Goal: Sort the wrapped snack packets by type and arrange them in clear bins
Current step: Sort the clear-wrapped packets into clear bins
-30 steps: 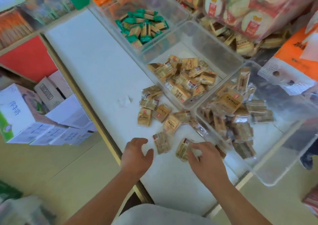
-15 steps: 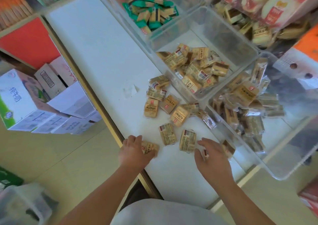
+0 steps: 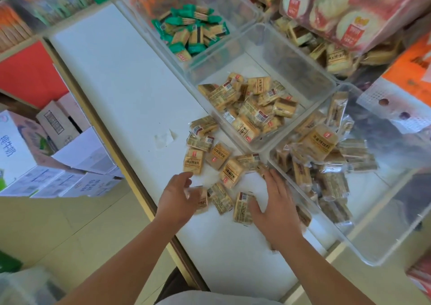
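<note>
I read L hand (image 3: 178, 200) fingers curled over blurred packet (image 3: 202, 202), grip unclear; R hand (image 3: 276, 208) spread, empty, barcode packet (image 3: 241, 209) at its thumb, long axis fwd.

The table (image 3: 121, 78) is white. The loose packets (image 3: 231, 169) near its front edge are tan with dark brown writing and striped barcodes. The far bin (image 3: 235, 6) is clear and holds green and tan packets (image 3: 186, 21).

the white counter (image 3: 121, 76) carries 3 clear bins (image 3: 300, 55), loose tan snack packets (image 3: 193, 163) and paper scraps (image 3: 164, 138).
</note>
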### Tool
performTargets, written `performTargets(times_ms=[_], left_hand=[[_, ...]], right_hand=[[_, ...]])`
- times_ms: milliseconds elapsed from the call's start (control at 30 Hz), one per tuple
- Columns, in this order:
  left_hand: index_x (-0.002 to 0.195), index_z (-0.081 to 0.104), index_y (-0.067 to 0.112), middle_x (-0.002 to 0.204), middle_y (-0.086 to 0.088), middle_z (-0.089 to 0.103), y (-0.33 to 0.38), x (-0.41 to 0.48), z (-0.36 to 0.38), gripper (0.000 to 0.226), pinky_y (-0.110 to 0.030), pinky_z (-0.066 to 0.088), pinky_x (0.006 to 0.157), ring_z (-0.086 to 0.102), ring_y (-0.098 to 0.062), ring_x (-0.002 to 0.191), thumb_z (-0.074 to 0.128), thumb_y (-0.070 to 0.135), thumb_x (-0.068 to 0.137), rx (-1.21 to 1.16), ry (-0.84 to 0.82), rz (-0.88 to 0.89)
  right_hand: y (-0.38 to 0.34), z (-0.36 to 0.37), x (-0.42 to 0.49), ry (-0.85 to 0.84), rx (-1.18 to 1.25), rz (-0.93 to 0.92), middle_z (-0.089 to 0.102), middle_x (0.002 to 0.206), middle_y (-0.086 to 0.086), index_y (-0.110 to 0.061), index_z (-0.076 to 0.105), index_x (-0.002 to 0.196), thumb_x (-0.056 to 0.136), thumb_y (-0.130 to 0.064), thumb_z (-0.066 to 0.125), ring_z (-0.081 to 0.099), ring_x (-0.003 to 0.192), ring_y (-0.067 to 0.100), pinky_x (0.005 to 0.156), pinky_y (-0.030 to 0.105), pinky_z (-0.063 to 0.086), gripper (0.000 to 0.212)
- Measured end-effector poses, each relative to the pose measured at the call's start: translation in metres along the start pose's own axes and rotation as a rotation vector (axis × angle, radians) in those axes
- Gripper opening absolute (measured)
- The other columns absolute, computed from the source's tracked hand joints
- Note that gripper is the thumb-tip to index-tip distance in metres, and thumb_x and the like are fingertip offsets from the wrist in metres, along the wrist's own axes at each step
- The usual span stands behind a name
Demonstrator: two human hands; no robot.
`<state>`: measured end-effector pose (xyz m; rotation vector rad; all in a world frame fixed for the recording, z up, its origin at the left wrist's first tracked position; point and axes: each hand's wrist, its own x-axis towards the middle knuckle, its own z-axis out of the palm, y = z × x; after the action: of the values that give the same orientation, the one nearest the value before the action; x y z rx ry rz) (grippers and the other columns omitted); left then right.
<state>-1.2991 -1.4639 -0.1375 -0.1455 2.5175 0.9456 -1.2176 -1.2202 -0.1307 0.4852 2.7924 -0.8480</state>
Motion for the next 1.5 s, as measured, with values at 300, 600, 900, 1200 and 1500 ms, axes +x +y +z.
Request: performTargets(times_ms=[300, 600, 900, 1200, 1500], left_hand=[[0.146, 0.053, 0.023, 0.162, -0.005, 0.034, 0.049, 0.069, -0.012, 0.064, -0.046, 0.031, 0.121, 0.025, -0.027, 0.151, 0.074, 0.042, 0.088, 0.197, 0.052, 0.266], [0.159, 0.004, 0.052, 0.169, 0.007, -0.024, 0.066, 0.148, -0.025, 0.098, -0.064, 0.007, 0.123, -0.022, -0.028, 0.156, 0.066, 0.066, 0.085, 0.515, -0.339, 0.223], [0.156, 0.038, 0.033, 0.172, -0.009, 0.011, 0.024, 0.118, -0.034, 0.064, -0.064, 0.011, 0.124, 0.001, -0.038, 0.158, 0.055, 0.053, 0.097, 0.453, 0.003, 0.389], [0.156, 0.028, 0.033, 0.171, -0.013, -0.005, 0.031, -0.017, 0.052, 0.076, -0.068, 0.015, 0.121, -0.010, -0.041, 0.157, 0.056, 0.053, 0.088, 0.535, -0.148, 0.546], [0.154, 0.036, 0.033, 0.171, -0.010, 0.011, 0.006, -0.035, 0.055, 0.090, -0.062, 0.027, 0.120, 0.013, -0.043, 0.155, 0.078, 0.052, 0.077, 0.641, -0.163, 0.488]], right_hand=[[-0.012, 0.010, 0.023, 0.042, 0.072, -0.092, 0.054, 0.117, -0.013, -0.026, 0.069, 0.117, 0.092, -0.037, 0.066, 0.057, 0.110, 0.016, 0.077, 0.031, 0.056, 0.027], [-0.048, 0.030, 0.071, -0.306, 0.038, 0.270, -0.014, 0.168, -0.015, -0.045, 0.014, 0.159, 0.099, -0.071, 0.026, -0.020, 0.154, 0.015, 0.121, 0.059, -0.014, 0.067], [-0.052, 0.035, 0.038, -0.169, 0.294, 0.063, 0.015, 0.164, -0.023, -0.032, 0.045, 0.150, 0.088, -0.074, 0.032, 0.000, 0.154, 0.000, 0.126, 0.053, -0.001, 0.076], [0.032, 0.011, -0.041, -0.073, -0.025, 0.481, 0.027, 0.162, -0.003, -0.028, 0.036, 0.150, 0.092, -0.061, 0.044, 0.018, 0.150, 0.028, 0.116, 0.063, 0.027, 0.066], [-0.015, 0.028, -0.041, -0.162, 0.395, 0.397, 0.009, 0.165, -0.014, -0.029, 0.029, 0.157, 0.095, -0.047, 0.058, -0.001, 0.156, 0.019, 0.127, 0.044, 0.009, 0.071]])
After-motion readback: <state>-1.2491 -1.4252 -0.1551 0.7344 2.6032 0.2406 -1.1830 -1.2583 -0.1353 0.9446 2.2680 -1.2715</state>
